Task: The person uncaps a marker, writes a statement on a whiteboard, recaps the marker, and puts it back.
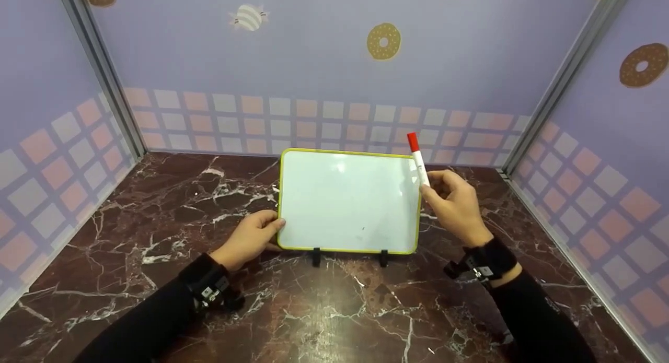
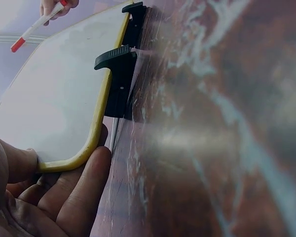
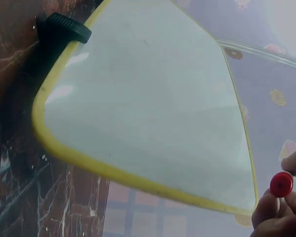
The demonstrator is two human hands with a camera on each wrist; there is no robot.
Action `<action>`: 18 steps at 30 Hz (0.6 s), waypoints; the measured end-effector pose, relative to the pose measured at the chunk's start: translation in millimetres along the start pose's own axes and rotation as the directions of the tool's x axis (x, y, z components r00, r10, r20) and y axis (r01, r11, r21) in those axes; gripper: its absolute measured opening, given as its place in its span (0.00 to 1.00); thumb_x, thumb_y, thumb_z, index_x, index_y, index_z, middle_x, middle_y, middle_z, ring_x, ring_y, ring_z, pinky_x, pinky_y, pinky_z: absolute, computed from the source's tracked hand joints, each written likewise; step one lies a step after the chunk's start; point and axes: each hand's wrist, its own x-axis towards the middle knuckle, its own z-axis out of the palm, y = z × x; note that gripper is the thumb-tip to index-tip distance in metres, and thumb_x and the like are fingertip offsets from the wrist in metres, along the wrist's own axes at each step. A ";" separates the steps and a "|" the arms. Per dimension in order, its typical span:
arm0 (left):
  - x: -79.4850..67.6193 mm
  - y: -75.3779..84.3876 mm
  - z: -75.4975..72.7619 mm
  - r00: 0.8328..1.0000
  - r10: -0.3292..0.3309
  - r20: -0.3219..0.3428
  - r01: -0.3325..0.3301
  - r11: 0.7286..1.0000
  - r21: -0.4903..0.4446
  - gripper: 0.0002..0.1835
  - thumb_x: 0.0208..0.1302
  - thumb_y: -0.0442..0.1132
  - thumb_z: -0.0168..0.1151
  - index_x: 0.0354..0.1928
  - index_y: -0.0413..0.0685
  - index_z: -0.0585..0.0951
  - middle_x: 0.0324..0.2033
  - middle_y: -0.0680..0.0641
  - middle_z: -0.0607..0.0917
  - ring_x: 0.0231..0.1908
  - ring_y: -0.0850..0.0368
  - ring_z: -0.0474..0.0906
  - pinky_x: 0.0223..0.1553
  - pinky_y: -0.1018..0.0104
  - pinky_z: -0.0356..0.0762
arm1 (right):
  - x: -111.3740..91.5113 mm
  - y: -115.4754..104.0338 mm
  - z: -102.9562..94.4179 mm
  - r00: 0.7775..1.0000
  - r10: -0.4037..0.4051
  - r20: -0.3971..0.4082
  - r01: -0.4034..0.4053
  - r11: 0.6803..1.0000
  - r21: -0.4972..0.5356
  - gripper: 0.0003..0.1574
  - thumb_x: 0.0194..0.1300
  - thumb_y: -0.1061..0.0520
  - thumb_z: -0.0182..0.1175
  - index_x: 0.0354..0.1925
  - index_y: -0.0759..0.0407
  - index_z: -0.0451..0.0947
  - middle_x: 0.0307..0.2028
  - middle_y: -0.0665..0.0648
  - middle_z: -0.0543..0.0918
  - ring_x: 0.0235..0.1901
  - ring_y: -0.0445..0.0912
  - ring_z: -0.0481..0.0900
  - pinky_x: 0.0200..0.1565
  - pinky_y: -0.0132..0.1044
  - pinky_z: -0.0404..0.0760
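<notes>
A small whiteboard (image 1: 350,201) with a yellow rim leans upright on a stand with two black clips (image 1: 316,257). My left hand (image 1: 252,236) grips the board's lower left edge, thumb on the front and fingers behind, as the left wrist view also shows. My right hand (image 1: 453,203) pinches a white marker (image 1: 419,164) by its lower part, beside the board's right edge. The marker's red cap (image 1: 413,141) points up; in the right wrist view its red bottom end (image 3: 281,184) faces the camera. A small dark mark shows low on the board.
The board stands on a dark red marbled table (image 1: 209,206). Behind it rises a lilac wall (image 1: 313,49) with pink and white squares and sweets printed on it. Similar panels close the left and right sides, joined by grey metal posts (image 1: 102,70).
</notes>
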 end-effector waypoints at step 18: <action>1.7 -2.4 0.1 1.000 0.013 -0.002 -0.014 1.000 -0.026 0.19 0.89 0.38 0.57 0.65 0.27 0.76 0.48 0.34 0.88 0.44 0.44 0.90 0.43 0.53 0.94 | -5.7 -5.8 24.0 0.982 -0.182 0.052 0.181 0.983 0.021 0.13 0.66 0.78 0.70 0.49 0.75 0.87 0.33 0.63 0.84 0.29 0.41 0.78 0.30 0.22 0.75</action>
